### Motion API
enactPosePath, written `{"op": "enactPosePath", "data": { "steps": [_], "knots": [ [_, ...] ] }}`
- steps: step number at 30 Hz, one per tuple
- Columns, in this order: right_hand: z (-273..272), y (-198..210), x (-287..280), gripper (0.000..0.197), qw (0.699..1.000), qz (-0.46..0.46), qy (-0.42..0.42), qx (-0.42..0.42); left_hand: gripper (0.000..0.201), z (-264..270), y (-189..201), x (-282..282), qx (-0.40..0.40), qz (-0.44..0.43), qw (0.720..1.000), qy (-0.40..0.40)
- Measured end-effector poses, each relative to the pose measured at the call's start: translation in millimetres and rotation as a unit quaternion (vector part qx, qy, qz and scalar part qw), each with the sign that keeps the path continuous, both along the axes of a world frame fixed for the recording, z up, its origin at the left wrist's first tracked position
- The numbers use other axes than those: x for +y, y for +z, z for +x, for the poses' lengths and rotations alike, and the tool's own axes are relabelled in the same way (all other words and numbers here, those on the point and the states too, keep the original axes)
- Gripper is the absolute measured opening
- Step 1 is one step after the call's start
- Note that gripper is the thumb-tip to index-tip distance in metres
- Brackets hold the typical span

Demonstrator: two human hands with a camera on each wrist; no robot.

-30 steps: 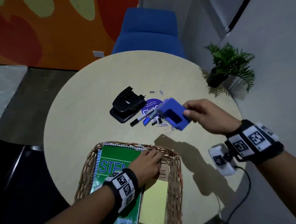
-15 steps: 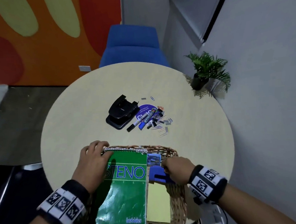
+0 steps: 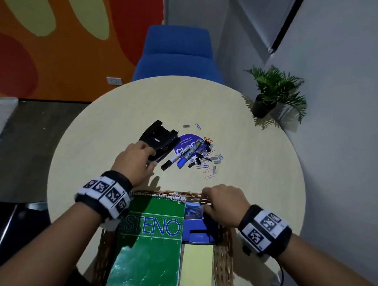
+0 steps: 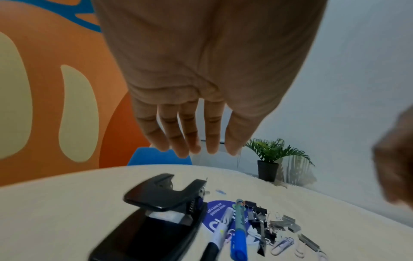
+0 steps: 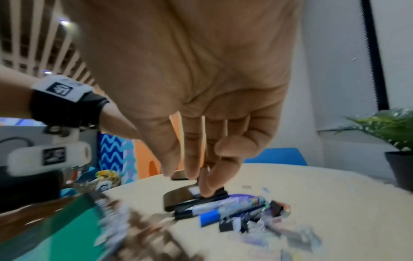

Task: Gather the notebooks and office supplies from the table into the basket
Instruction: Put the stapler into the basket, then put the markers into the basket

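Observation:
A black hole punch (image 3: 161, 136) sits mid-table, and my left hand (image 3: 138, 161) hovers over its near end with fingers straight, holding nothing; the left wrist view shows the hand (image 4: 194, 148) above the punch (image 4: 156, 211). Two markers (image 3: 182, 156) and a pile of clips and staples (image 3: 207, 161) lie right of it. The wicker basket (image 3: 224, 262) at the near edge holds a green steno notebook (image 3: 150, 244), a blue stapler (image 3: 198, 235) and a yellow pad (image 3: 195, 268). My right hand (image 3: 220, 200) hangs empty over the basket's far rim, fingers loose (image 5: 196, 169).
The round table (image 3: 94, 131) has a purple round sticker (image 3: 188, 140) under the markers. A potted plant (image 3: 273, 93) stands at its right edge by the wall. A blue chair (image 3: 178, 53) is behind the table.
My right hand let go of the blue stapler in the basket and lifted to the rim. My left hand left the basket's rim and moved forward over the hole punch.

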State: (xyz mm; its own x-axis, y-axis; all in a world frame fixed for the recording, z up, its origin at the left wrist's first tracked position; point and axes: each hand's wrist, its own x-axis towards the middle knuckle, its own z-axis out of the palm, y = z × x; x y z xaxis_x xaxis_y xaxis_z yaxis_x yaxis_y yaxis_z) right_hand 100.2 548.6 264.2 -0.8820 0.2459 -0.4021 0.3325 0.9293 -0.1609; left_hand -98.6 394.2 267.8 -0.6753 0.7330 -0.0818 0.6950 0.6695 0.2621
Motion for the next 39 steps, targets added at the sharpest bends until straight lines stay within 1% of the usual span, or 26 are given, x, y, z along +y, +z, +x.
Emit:
{"op": "enactPosePath", "data": {
  "steps": [3, 4, 6, 8, 10, 14, 17, 19, 21, 23, 25, 26, 27, 28, 30, 31, 34, 36, 38, 39],
  "knots": [
    [-29, 4, 38, 0.024, 0.997, -0.008, -0.015, 0.069, 0.029, -16, -10, 40, -0.035, -0.009, 0.999, 0.002],
    [-43, 2, 51, 0.024, 0.996, -0.002, -0.011, 0.086, 0.028, -18, -17, 53, -0.044, -0.026, 0.999, 0.001],
    [-76, -12, 77, 0.031, 0.995, 0.009, 0.017, 0.099, 0.030, -19, -36, 77, -0.068, -0.082, 0.994, 0.008],
    [-108, -31, 99, 0.042, 0.996, 0.021, 0.053, 0.074, 0.033, -19, -57, 97, -0.088, -0.149, 0.985, 0.011],
    [-134, -52, 113, 0.046, 0.995, 0.045, 0.075, 0.041, 0.031, -20, -74, 112, -0.098, -0.202, 0.974, 0.005],
    [-162, -87, 124, 0.039, 0.992, 0.083, 0.094, 0.009, 0.035, -30, -91, 132, -0.086, -0.232, 0.969, 0.007],
    [-170, -96, 126, 0.037, 0.992, 0.079, 0.100, 0.006, 0.027, -36, -98, 135, -0.078, -0.282, 0.956, -0.002],
    [-173, -98, 127, 0.031, 0.991, 0.082, 0.109, 0.011, 0.023, -37, -95, 138, -0.080, -0.300, 0.951, -0.006],
    [-174, -98, 127, 0.031, 0.989, 0.089, 0.120, 0.011, 0.017, -36, -88, 141, -0.075, -0.304, 0.950, -0.004],
    [-170, -92, 128, 0.034, 0.989, 0.087, 0.118, 0.010, 0.016, -34, -84, 140, -0.096, -0.295, 0.951, -0.002],
    [-160, -81, 128, 0.035, 0.991, 0.083, 0.104, 0.024, 0.011, -30, -78, 137, -0.071, -0.262, 0.962, -0.026],
    [-154, -72, 128, 0.036, 0.991, 0.084, 0.098, 0.033, 0.018, -27, -73, 135, -0.055, -0.247, 0.967, -0.043],
    [-145, -63, 127, 0.038, 0.991, 0.085, 0.091, 0.044, 0.023, -20, -65, 131, -0.066, -0.243, 0.967, -0.046],
    [-136, -51, 126, 0.038, 0.991, 0.085, 0.080, 0.059, 0.021, -14, -52, 127, -0.082, -0.228, 0.969, -0.042],
    [-113, -26, 123, 0.031, 0.992, 0.070, 0.042, 0.092, 0.014, -4, -24, 118, -0.111, -0.159, 0.981, -0.027],
    [-99, -15, 121, 0.027, 0.992, 0.054, 0.019, 0.110, 0.014, 1, -11, 111, -0.119, -0.118, 0.986, -0.020],
    [-46, 9, 99, 0.016, 0.983, -0.038, -0.078, 0.165, 0.012, 31, 11, 71, -0.171, -0.010, 0.985, -0.025],
    [-5, 16, 65, 0.013, 0.959, -0.157, -0.147, 0.184, 0.015, 62, 17, 39, -0.227, 0.024, 0.973, -0.037],
    [33, 18, 25, 0.021, 0.926, -0.268, -0.202, 0.174, 0.027, 95, 18, 12, -0.272, 0.036, 0.961, -0.048],
    [51, 16, 5, 0.027, 0.912, -0.306, -0.221, 0.160, 0.034, 111, 14, -1, -0.287, 0.034, 0.956, -0.057]
  ]
}}
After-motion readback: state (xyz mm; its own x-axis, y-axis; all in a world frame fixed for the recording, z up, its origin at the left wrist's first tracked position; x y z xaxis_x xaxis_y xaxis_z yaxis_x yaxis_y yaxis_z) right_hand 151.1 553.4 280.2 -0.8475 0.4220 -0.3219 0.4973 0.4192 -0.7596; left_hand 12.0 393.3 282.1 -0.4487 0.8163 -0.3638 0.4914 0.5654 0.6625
